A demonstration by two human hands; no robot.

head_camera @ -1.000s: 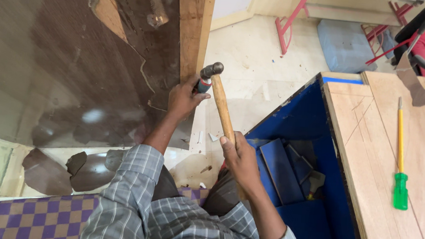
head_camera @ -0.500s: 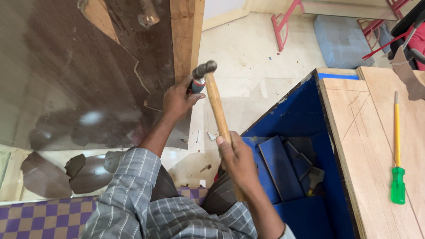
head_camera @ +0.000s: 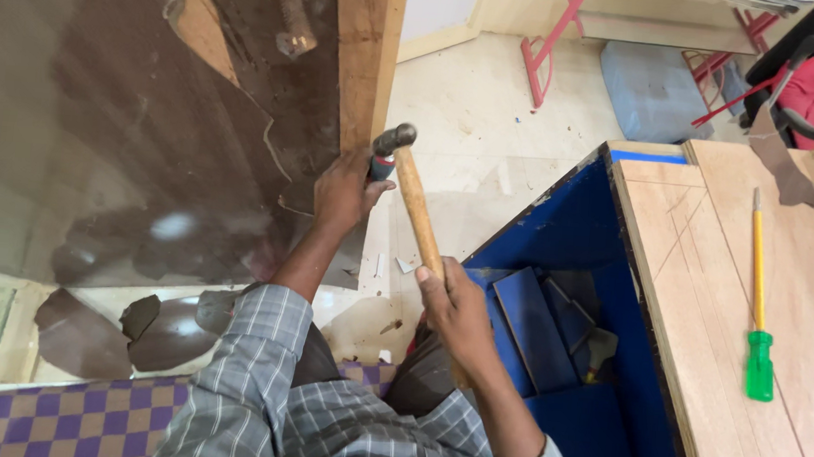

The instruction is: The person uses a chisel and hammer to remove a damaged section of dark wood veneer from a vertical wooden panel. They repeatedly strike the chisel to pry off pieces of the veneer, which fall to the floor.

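Hammer tipped nearer upright, head swung toward 12 o'clock, right hand drawn slightly toward 6 o'clock

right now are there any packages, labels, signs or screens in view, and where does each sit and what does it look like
No labels, signs or screens show.
Open blue box: right of the right hand, beside the plywood bench; deep, rectangular, blue inside with dark edges, holding loose blue panels.
Grey-blue bag or sack: on the floor at top right by the red metal frame; soft and squarish, too unclear to say more.
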